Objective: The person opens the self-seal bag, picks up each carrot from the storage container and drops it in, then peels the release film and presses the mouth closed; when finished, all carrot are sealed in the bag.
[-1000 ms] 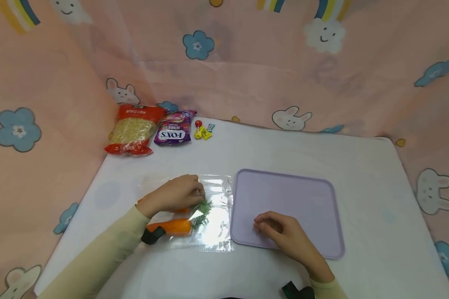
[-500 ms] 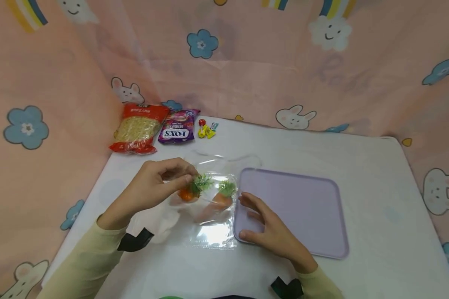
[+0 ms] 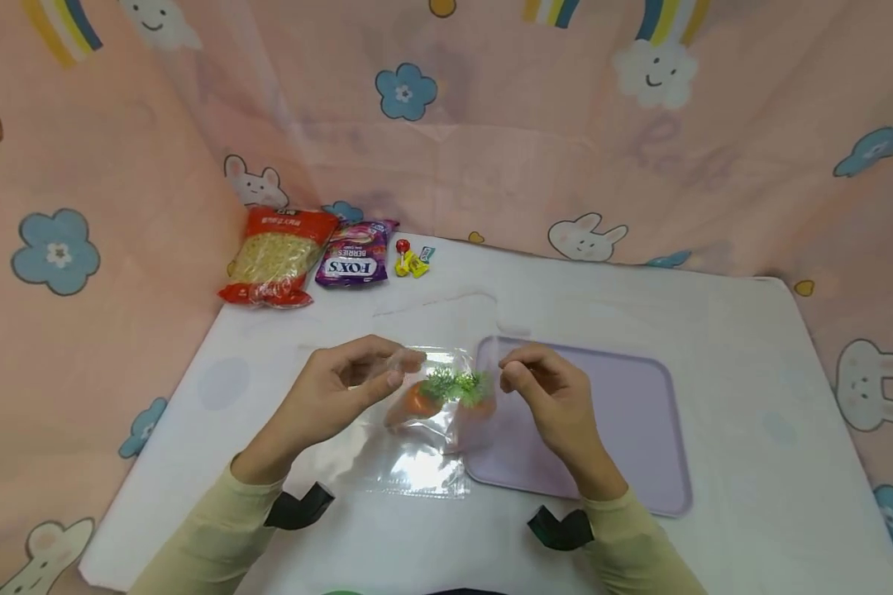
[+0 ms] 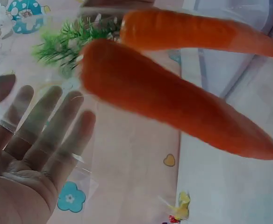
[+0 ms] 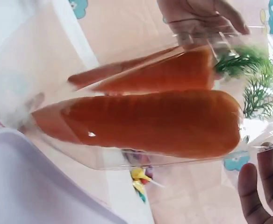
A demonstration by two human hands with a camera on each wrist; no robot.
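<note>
Two orange carrots point(image 5: 150, 123) with green feathery tops lie side by side inside a clear plastic bag point(image 3: 470, 434), raised in front of the body. In the head view their green ends face me. My left hand point(image 3: 335, 388) pinches the bag's left edge between thumb and fingers. At the right edge, my right hand point(image 3: 554, 397) pinches the plastic with thumb and index finger. The left wrist view shows both carrots point(image 4: 174, 100) in front of the left palm, its fingers behind clear film. Another clear bag point(image 3: 417, 475) lies flat on the table beneath.
A lilac tray point(image 3: 618, 421) sits right of the bags. Along the back left stand a red bag of yellow pieces point(image 3: 275, 256), a purple candy bag point(image 3: 355, 254) and a few wrapped candies point(image 3: 413, 263). Pink printed cloth point(image 3: 491, 149) surrounds the white table point(image 3: 744, 397).
The bagged carrots have come up off the table and turned, green ends toward me. My right hand has moved from over the tray to the bag's right edge and taken hold.
</note>
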